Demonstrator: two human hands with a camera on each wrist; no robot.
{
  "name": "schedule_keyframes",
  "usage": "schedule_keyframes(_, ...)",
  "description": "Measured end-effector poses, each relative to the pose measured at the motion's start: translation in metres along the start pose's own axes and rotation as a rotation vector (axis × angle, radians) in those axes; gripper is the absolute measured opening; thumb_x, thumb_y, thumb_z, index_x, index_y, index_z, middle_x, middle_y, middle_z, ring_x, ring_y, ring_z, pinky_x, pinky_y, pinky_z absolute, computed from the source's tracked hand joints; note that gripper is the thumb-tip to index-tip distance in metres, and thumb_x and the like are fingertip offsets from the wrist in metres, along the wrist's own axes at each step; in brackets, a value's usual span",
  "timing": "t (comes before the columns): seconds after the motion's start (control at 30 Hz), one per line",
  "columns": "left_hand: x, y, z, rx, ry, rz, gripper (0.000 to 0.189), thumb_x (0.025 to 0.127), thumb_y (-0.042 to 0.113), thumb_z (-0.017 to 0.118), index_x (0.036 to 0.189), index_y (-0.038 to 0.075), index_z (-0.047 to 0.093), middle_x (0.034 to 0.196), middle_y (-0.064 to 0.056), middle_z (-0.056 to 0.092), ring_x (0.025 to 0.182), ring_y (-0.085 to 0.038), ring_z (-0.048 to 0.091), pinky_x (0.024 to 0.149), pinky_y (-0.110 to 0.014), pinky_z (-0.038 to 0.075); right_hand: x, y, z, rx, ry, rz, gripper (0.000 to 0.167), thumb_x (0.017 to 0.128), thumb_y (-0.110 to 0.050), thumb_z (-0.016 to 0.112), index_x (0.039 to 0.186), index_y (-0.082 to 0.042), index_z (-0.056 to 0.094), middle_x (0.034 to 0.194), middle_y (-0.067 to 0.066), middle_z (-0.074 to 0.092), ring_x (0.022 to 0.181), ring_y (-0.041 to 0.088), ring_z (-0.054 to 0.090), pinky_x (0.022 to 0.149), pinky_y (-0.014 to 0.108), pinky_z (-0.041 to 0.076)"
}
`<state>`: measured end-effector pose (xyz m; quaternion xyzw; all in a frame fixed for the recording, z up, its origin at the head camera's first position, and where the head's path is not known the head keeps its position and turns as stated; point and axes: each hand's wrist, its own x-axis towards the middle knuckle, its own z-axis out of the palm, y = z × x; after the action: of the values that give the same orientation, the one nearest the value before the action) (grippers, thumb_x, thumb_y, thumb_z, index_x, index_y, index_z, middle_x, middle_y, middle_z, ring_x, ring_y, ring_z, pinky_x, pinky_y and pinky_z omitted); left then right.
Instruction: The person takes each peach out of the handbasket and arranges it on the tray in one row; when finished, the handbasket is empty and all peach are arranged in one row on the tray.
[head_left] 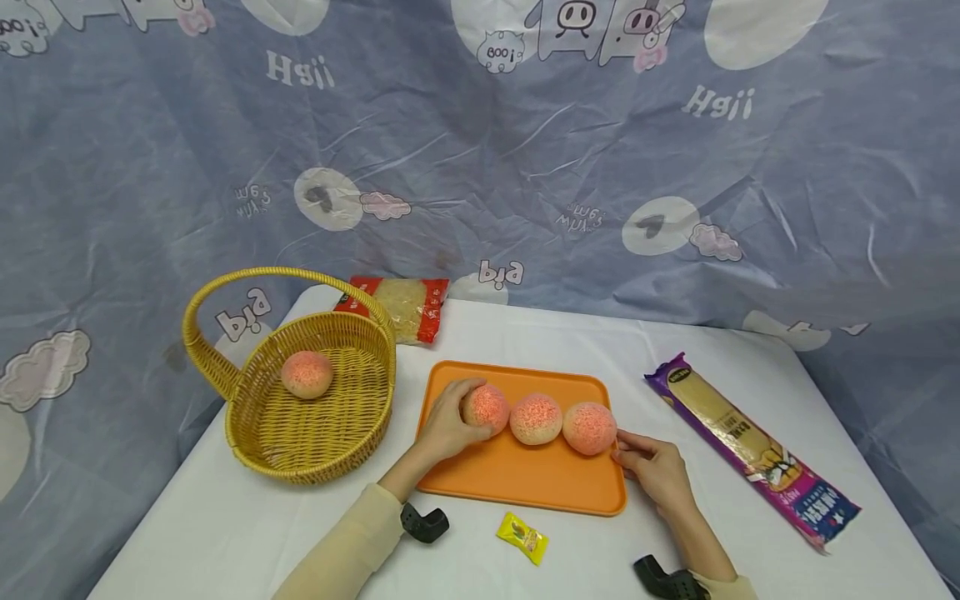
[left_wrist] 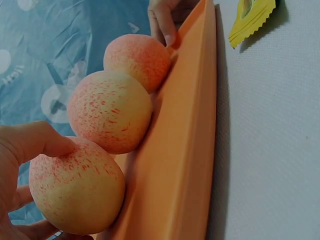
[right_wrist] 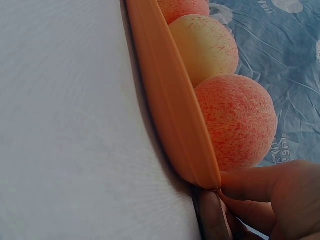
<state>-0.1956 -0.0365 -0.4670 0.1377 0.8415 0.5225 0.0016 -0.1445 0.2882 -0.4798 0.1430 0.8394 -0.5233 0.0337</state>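
Observation:
Three pink-speckled peaches stand in a row on an orange tray (head_left: 517,487). My left hand (head_left: 450,419) curls its thumb and fingers round the left peach (left_wrist: 80,192), which sits at the tray's left side. The middle peach (head_left: 536,419) and the right peach (head_left: 589,428) lie beside it, close together. At the tray's right edge, my right hand (head_left: 656,468) pinches the rim between thumb and fingers, as the right wrist view shows. Another peach (head_left: 307,374) lies inside a yellow wicker basket (head_left: 315,473) to the left of the tray.
Behind the basket lies a red-edged clear food packet (head_left: 408,308). A long purple noodle packet (head_left: 750,442) rests slantwise to the right. In front of the tray is a small yellow wrapped sweet (head_left: 522,537). The basket's tall handle (head_left: 285,272) arches over its opening.

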Motion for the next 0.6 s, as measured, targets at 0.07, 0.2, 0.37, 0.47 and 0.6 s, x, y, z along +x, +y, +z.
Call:
schedule_keyframes(0.07,0.0,0.0,0.0,-0.003,-0.001,-0.003,0.072,0.07,0.014,0.084,0.136,0.009,0.054,0.134,-0.015,0.053,0.122,-0.035,0.051,0.099,-0.056,0.044,-0.001,0.0,0.0,0.002,-0.001,-0.002,0.046,0.089,-0.008,0.068,0.132,0.003,0.058,0.094,0.002,0.07,0.072,0.0,0.062,0.066,0.019,0.056)
schedule_keyframes(0.2,0.0,-0.001,0.0,0.006,-0.004,-0.002,0.078,0.07,0.014,0.084,0.14,0.01,0.049,0.139,-0.016,0.049,0.124,-0.036,0.049,0.1,-0.056,0.044,-0.001,0.0,0.0,0.0,-0.002,-0.003,0.046,0.089,-0.009,0.068,0.132,0.003,0.058,0.094,0.001,0.07,0.072,0.0,0.061,0.066,0.018,0.056)
schedule_keyframes(0.37,-0.006,0.003,-0.003,-0.008,0.022,-0.009,0.083,0.07,0.017,0.085,0.143,0.009,0.045,0.143,-0.018,0.043,0.128,-0.038,0.046,0.104,-0.059,0.041,-0.001,-0.001,0.0,-0.005,-0.002,-0.001,0.046,0.089,-0.009,0.068,0.132,0.002,0.058,0.095,0.002,0.07,0.072,0.0,0.061,0.066,0.019,0.056)
schedule_keyframes(0.47,-0.013,0.009,-0.011,-0.003,0.056,0.006,0.082,0.071,0.019,0.085,0.142,0.009,0.046,0.143,-0.016,0.044,0.13,-0.037,0.045,0.104,-0.059,0.04,-0.002,-0.002,0.001,-0.002,-0.005,0.002,0.046,0.089,-0.009,0.068,0.133,0.003,0.058,0.096,0.003,0.07,0.072,0.0,0.061,0.066,0.019,0.056)
schedule_keyframes(0.6,-0.027,0.024,-0.032,-0.007,0.103,0.096,0.077,0.071,0.014,0.084,0.14,0.01,0.049,0.136,-0.014,0.051,0.125,-0.035,0.048,0.1,-0.056,0.043,-0.002,-0.003,0.0,0.023,-0.002,0.001,0.047,0.088,-0.008,0.069,0.132,0.003,0.058,0.095,0.002,0.071,0.072,-0.001,0.062,0.066,0.019,0.056)
